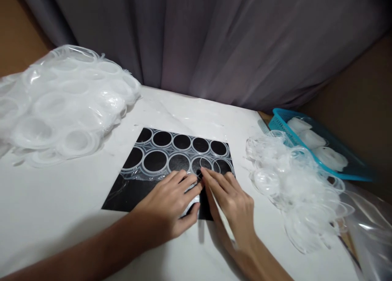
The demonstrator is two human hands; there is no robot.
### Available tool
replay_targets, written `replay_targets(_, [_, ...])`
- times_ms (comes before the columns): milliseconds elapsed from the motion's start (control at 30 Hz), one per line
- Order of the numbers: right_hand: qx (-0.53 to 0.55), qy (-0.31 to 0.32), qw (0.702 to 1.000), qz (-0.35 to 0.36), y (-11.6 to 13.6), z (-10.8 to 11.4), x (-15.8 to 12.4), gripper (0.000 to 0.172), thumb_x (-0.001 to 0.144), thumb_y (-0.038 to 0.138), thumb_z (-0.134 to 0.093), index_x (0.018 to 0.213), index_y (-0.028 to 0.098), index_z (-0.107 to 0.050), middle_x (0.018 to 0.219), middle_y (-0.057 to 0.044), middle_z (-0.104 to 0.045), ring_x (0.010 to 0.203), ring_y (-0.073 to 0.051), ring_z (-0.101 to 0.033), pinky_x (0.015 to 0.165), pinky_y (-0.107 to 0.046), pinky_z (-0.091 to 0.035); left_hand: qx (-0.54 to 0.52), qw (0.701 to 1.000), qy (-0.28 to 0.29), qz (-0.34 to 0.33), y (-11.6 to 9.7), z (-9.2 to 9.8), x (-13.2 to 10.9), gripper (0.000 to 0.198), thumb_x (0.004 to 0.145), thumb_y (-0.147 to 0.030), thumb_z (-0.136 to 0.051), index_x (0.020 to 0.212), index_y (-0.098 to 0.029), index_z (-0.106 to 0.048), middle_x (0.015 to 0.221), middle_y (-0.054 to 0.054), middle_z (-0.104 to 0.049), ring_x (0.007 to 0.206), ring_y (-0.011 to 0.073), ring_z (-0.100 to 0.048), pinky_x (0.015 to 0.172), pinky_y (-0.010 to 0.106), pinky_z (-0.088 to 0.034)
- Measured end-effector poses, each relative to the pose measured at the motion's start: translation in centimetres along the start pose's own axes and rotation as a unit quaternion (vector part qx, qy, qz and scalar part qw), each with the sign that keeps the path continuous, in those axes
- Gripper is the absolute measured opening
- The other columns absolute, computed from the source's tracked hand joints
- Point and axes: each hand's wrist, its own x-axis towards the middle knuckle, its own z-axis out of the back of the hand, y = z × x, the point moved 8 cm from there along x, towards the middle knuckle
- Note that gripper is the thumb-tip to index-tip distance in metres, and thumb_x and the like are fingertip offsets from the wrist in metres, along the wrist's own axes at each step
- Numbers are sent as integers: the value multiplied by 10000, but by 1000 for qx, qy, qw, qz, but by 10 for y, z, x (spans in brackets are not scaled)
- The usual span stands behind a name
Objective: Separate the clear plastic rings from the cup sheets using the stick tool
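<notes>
A black mat (122,195) lies on the white table, with a clear plastic sheet (180,152) carrying rows of whitish rings over its far part. My left hand (174,199) is over the mat's near edge, fingers curled around a whitish translucent plastic piece (190,205) that is mostly covered by them. Close beside it, my right hand (231,199) is closed, thumb and forefinger pinched at the near edge of a thin clear plastic ring (217,166) over the sheet's right part. The fingertips of both hands almost meet.
A large clear bag of white rings (67,101) sits at the left. On the right is a loose heap of clear plastic rings (294,183), beside a blue basket (277,119) holding several white bundles (330,158). A grey curtain (196,40) hangs behind the white table (61,195).
</notes>
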Motion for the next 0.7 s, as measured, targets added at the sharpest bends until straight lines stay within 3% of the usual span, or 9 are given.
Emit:
replay_targets(167, [107, -4, 994, 10, -11, 5, 13, 456, 1028, 96, -505, 1440, 248, -626, 1363, -64, -710, 1101, -270, -655, 902, -450, -569, -31, 999, 24, 25, 10, -5, -2, 387, 988, -207, -553, 1371, -188, -611, 1311, 83, -667, 1217, 307, -617, 1079, 538, -530])
replay_targets(400, [6, -16, 995, 103, -21, 18, 27, 421, 1048, 86, -514, 1409, 252, -652, 1353, -45, -728, 1089, -240, -672, 823, -388, -585, -46, 997, 46, 36, 13, -5, -2, 425, 969, -197, -588, 1392, -202, -616, 1379, 73, -649, 1296, 295, -597, 1155, 547, -485])
replay_targets(600, [-1, -57, 995, 82, -54, 39, 67, 371, 1079, 172, -502, 1381, 307, -669, 1346, -33, -728, 1139, -231, -703, 899, -405, -570, -53, 996, 60, 26, 14, -1, 0, 462, 936, -159, -596, 1394, -214, -617, 1376, 81, -656, 1318, 286, -603, 1182, 547, -458])
replay_targets(700, [-24, -86, 995, 54, -68, 51, 88, 336, 1093, 244, -496, 1354, 333, -689, 1338, -11, -737, 1090, -225, -739, 839, -368, -559, -58, 997, 54, 27, 13, 0, -2, 477, 922, -153, -601, 1393, -220, -613, 1367, 71, -657, 1323, 286, -599, 1168, 550, -473])
